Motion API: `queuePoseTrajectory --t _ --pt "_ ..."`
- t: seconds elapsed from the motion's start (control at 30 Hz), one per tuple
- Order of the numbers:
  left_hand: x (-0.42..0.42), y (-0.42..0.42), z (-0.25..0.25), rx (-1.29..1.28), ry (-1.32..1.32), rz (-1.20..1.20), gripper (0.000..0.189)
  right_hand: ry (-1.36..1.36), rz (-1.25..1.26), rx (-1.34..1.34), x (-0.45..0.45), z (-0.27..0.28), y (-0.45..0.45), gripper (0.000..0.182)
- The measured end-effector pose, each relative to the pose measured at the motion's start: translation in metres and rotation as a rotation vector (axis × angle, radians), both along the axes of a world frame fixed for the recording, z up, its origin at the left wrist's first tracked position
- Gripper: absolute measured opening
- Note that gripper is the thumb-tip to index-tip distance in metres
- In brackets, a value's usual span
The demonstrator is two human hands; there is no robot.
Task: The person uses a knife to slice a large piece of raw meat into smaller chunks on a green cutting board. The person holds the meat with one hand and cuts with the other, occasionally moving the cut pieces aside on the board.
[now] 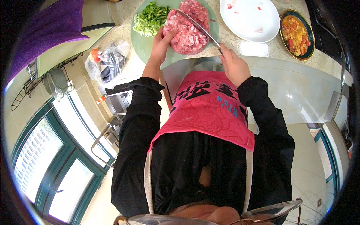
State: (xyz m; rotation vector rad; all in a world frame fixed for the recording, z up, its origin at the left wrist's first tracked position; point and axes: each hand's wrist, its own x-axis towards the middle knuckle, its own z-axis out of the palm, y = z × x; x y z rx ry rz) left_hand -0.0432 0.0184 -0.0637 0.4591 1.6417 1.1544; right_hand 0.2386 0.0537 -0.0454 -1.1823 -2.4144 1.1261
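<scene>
A mound of raw minced meat [187,38] lies on a round green cutting board [140,50], with a second part of the meat behind it. My left hand [161,45] rests against its left side, thumb on the meat and the other fingers partly hidden. In my right hand [234,65] is the handle of a kitchen knife [201,28]. The blade slants up to the left and runs along the line between the two parts of meat. Chopped green vegetables [150,19], probably scallion or pepper, are heaped at the board's left.
Right of the board are a white plate [250,19] with meat scraps and a dark oval dish [296,35] of what looks like tomato and egg. Leftward sit a plastic bag [112,62] and a purple cloth [56,31]. The stone counter's front edge [270,54] borders my apron [202,104].
</scene>
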Motion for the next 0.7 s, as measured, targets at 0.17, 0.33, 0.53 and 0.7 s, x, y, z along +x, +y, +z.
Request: queuePoseTrajectory --t 0.17,0.33,0.53,0.7 --pt "-0.001 0.003 0.015 -0.112 0.217 -0.084 0.052 -0.258 0.087 -0.021 -0.006 0.002 0.004 0.028" --pt "0.005 0.035 0.039 0.32 1.106 -0.22 0.042 -0.309 0.12 -0.085 -0.014 0.024 0.01 0.024" --pt "0.037 0.112 0.04 0.549 1.324 -0.938 0.057 -0.374 0.147 -0.096 -0.024 0.04 0.014 0.029" --pt "0.036 0.122 0.026 0.464 1.124 -1.167 0.053 -0.335 0.173 -0.159 -0.031 0.043 0.021 0.024"
